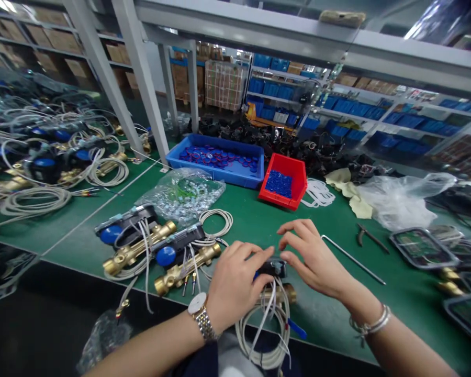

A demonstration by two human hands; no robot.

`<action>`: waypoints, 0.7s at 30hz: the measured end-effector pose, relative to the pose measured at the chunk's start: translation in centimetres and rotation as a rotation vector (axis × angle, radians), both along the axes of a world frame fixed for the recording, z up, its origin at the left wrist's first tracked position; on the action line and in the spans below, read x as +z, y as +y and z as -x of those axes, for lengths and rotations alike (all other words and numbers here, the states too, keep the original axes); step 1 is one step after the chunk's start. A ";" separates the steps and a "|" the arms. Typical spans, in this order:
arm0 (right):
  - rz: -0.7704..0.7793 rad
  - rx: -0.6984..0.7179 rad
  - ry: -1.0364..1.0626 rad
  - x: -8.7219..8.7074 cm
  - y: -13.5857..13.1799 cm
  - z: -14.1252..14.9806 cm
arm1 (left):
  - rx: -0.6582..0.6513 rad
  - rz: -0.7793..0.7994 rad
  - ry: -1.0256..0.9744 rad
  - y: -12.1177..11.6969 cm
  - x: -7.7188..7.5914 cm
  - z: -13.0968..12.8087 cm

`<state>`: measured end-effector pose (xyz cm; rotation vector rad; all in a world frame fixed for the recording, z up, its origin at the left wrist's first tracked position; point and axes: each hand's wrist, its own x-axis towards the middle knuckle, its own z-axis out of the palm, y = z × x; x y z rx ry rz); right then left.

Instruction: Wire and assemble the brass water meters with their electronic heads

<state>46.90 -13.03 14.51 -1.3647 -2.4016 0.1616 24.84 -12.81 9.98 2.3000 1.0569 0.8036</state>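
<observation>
My left hand [235,280] grips a brass meter with a black housing [278,268] at the front edge of the bench. Its fingers and thumb hide much of the housing. Just to the right, my right hand [312,256] hovers with fingers spread, the fingertips close to the housing's right end. Below the housing shows the brass pipe [291,293]. A coil of white cable [243,335] hangs from it over the edge, near a blue strip-like piece [297,329]. To the left lie two similar meters with blue caps, a nearer one [188,259] and a farther one [137,238].
Behind stand a blue tray [235,178] of blue discs and a red bin [301,183] of small blue parts. A plastic bag [184,196] of small parts lies left of centre. Rightward are a bent metal rod [355,260], pliers [372,238] and clear-lidded units [424,250].
</observation>
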 end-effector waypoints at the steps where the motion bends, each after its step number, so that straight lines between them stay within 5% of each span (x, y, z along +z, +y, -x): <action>1: -0.001 0.008 0.015 0.6 1.0 0.7 | -0.007 0.022 -0.013 -0.1 -0.2 0.5; 6: -0.003 0.144 -0.081 1.6 8.9 7.5 | -0.059 0.102 -0.054 -0.6 -1.1 2.5; 13: 0.199 0.042 -0.143 -2.5 21.9 17.9 | -0.170 0.177 -0.084 0.2 -1.5 4.2; 21: 0.375 -0.221 -0.043 -7.0 26.5 21.0 | -0.226 0.179 -0.113 1.0 -2.3 4.7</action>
